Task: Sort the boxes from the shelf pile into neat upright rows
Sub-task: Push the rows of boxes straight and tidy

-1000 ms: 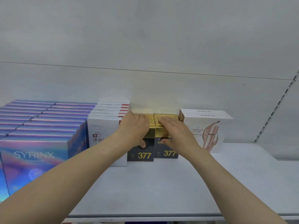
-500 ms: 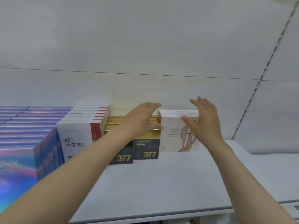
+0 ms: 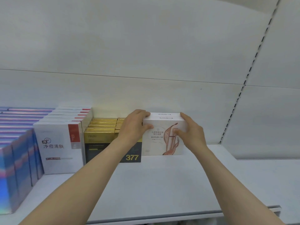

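Observation:
Two white MARUBI boxes (image 3: 160, 140) stand upright, one behind the other, at the right end of the rows on the white shelf (image 3: 162, 184). My left hand (image 3: 134, 127) grips their left edge, thumb on the front face and fingers over the top. My right hand (image 3: 190, 132) grips their right edge the same way. To the left stand two rows of gold-and-black "377" boxes (image 3: 99, 143), partly hidden by my left forearm. Further left is a row of white boxes with red tabs (image 3: 60, 143), then rows of iridescent blue boxes (image 3: 17, 159).
The shelf's white back panel (image 3: 146, 78) rises behind the rows. A slotted upright (image 3: 248, 75) runs down the wall at the right. Bare shelf surface lies in front of the boxes and to the right of the MARUBI boxes.
Both hands left the tops of the "377" boxes and moved right onto the MARUBI boxes, which they now grip from both sides. My view has also turned to the right.

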The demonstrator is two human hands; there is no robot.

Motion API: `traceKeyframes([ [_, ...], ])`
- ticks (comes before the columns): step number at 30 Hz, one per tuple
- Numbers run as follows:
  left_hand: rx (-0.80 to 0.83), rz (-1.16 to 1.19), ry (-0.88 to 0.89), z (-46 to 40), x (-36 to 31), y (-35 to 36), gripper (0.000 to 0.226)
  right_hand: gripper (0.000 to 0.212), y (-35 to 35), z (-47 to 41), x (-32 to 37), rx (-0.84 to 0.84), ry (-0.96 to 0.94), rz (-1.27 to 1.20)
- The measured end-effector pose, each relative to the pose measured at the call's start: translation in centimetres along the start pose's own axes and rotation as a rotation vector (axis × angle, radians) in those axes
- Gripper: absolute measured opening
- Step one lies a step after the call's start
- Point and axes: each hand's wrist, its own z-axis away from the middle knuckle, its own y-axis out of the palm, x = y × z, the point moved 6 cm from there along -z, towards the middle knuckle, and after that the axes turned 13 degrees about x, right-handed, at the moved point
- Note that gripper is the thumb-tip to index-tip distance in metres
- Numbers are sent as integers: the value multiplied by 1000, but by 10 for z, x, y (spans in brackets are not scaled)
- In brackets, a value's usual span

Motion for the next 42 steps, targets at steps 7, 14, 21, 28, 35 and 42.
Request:
traceKeyframes([
  [7,-4,-45,-22,5,-10,4,48,76,4,-4,-1,-47,-29,57],
  [14,53,-93,-76,6,-13,9,53,74,4,-7,-5,-89,-47,19],
  [21,39,-171,-97,10,-17,15,59,86,12,-5,-9,-68,-97,109],
  [28,42,-217,-101,0,-19,15,53,86,12,-16,-9,-62,-88,105],
  [35,37,-230,-94,-2,-19,15,51,86,14,-15,-9,-56,-87,122],
  [42,22,-199,-80,2,-21,13,52,87,18,-13,-8,-32,-90,122],
])
